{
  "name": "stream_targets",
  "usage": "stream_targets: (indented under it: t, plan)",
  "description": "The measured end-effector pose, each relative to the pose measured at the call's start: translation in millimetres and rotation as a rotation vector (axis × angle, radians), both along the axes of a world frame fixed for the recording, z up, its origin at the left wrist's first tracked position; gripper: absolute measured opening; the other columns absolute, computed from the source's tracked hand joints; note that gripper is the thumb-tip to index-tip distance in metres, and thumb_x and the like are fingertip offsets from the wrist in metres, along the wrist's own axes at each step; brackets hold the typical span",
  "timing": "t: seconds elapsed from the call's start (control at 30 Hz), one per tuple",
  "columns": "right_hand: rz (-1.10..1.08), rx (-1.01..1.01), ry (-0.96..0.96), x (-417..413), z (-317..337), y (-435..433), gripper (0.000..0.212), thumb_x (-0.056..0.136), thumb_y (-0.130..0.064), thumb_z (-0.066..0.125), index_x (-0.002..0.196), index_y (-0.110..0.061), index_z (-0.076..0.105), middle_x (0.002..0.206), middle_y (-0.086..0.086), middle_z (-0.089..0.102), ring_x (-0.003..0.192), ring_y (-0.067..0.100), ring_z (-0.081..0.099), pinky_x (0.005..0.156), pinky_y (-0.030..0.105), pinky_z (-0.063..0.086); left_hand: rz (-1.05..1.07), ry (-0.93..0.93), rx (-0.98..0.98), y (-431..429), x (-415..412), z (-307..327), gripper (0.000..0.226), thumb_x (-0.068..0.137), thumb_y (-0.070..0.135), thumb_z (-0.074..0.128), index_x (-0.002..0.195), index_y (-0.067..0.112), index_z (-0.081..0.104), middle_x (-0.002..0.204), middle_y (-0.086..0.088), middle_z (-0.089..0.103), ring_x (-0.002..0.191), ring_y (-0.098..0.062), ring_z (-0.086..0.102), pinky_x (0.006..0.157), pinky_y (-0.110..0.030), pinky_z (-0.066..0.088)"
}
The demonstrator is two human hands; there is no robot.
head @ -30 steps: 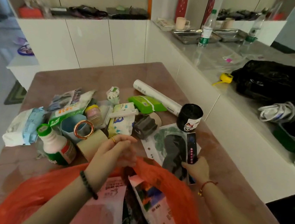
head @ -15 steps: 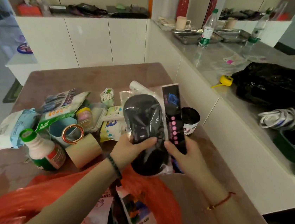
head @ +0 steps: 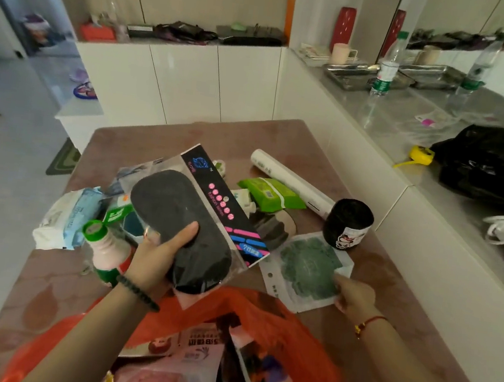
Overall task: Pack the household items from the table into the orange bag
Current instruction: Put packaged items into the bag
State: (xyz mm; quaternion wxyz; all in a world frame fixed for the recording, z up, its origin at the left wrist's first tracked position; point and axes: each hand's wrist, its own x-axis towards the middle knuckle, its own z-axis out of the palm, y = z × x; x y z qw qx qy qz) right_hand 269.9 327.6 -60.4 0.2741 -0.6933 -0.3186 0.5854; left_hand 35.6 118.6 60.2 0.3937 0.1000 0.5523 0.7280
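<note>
The crumpled orange bag [head: 305, 347] gapes at the near edge of the table [head: 155, 142], printed packets inside. Just above its mouth the left hand [head: 155, 258] grips a clear packet [head: 179, 211] holding a black oval pad and a pink-dotted black card, thumb curled over the pad. The right hand [head: 355, 296] pinches a flat green-pad packet [head: 308, 266] lying on the table.

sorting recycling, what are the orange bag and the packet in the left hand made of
Orange bag: thin plastic film, semi-glossy, by its crumpled folds. Packet: clear glossy plastic sleeve, by its sheen, with a printed card strip; the matte black pad inside may be foam or fabric.
</note>
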Motion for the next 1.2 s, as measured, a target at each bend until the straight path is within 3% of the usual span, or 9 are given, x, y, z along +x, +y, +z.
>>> stream_targets:
  t: [0.13,0.23,0.4,0.53,0.67,0.77,0.87,0.97,1.2]
  plan:
    - [0.072,0.122,-0.217,-4.1,0.9,-12.9,0.021,0.081,-0.011,0.067,0.089,0.007,0.062,0.086,0.022,0.06,0.075,0.033,0.06,0.058,0.03,0.054,0.001,0.005,0.023,-14.3,-2.8,5.9,0.02,0.063,0.017,0.071,0.083,0.016,0.071,0.084,0.0,0.077,0.077,-0.016,0.072,0.055,-0.024,0.057]
    - [-0.001,0.124,-0.353,4.2,8.0,-20.3,0.072,0.074,-0.024,0.075,0.122,0.015,0.039,0.117,0.033,0.053,0.105,0.041,0.058,0.082,0.043,0.049,0.005,0.026,0.024,-26.6,-3.1,13.1,0.016,0.07,0.013,0.068,0.086,0.017,0.067,0.079,0.004,0.077,0.074,-0.012,0.072,0.053,-0.022,0.056]
    - [0.151,0.098,-0.351,20.1,10.1,-11.1,0.042,0.083,-0.027,0.066,0.057,0.001,0.051,0.056,0.014,0.052,0.047,0.026,0.049,0.048,0.03,0.04,-0.017,0.005,-0.021,-52.0,-2.6,21.1,0.044,0.06,0.019,0.071,0.104,0.014,0.061,0.098,-0.006,0.073,0.091,-0.024,0.069,0.065,-0.033,0.057]
    - [0.229,0.118,-0.254,13.3,25.2,-23.1,0.032,0.091,-0.023,0.055,0.071,0.002,0.055,0.077,0.02,0.06,0.05,0.024,0.057,0.037,0.02,0.042,-0.037,0.01,-0.045,-66.8,-3.7,24.1,0.038,0.06,0.019,0.069,0.096,0.011,0.063,0.102,-0.012,0.07,0.092,-0.027,0.066,0.069,-0.035,0.053]
    - [0.29,0.27,-0.233,6.4,53.1,-42.2,0.031,0.095,-0.012,0.045,0.113,0.009,0.058,0.118,0.027,0.059,0.106,0.039,0.057,0.063,0.029,0.041,-0.081,0.01,-0.051,-78.4,-8.3,22.2,0.026,0.069,0.015,0.068,0.094,0.01,0.064,0.093,-0.009,0.074,0.082,-0.022,0.071,0.058,-0.029,0.058]
    - [0.261,0.552,-0.269,7.3,80.2,-65.1,0.024,0.094,-0.012,0.045,0.099,0.003,0.064,0.097,0.019,0.064,0.096,0.035,0.059,0.075,0.038,0.045,-0.111,0.001,-0.031,-84.5,-10.0,21.3,0.016,0.075,0.009,0.065,0.091,0.01,0.066,0.082,-0.004,0.076,0.073,-0.017,0.072,0.053,-0.024,0.057]
    - [0.176,0.858,-0.211,12.4,113.0,-89.4,0.022,0.093,-0.01,0.046,0.075,-0.008,0.058,0.06,-0.007,0.058,0.069,0.007,0.051,0.058,0.014,0.039,-0.146,0.022,-0.008,-89.7,-11.4,22.4,0.014,0.08,0.007,0.061,0.093,0.011,0.066,0.084,-0.003,0.076,0.076,-0.017,0.072,0.057,-0.025,0.058]
    - [0.018,0.988,0.052,15.4,158.4,-117.3,0.028,0.088,-0.024,0.048,0.061,-0.022,0.053,0.047,-0.015,0.05,0.05,-0.002,0.039,0.05,0.017,0.034,-0.184,0.094,-0.005,-92.0,-11.6,27.3,0.015,0.083,0.008,0.059,0.095,0.015,0.065,0.096,-0.003,0.074,0.087,-0.019,0.07,0.073,-0.03,0.059]
    - [0.085,0.776,0.277,24.2,241.5,-144.2,0.05,0.082,-0.051,0.046,0.119,-0.02,0.058,0.122,0.008,0.061,0.112,0.03,0.057,0.098,0.048,0.043,-0.25,0.213,-0.02,-106.8,6.1,40.4,0.025,0.091,0.017,0.048,0.111,0.01,0.06,0.123,-0.014,0.061,0.112,-0.027,0.058,0.103,-0.044,0.042]
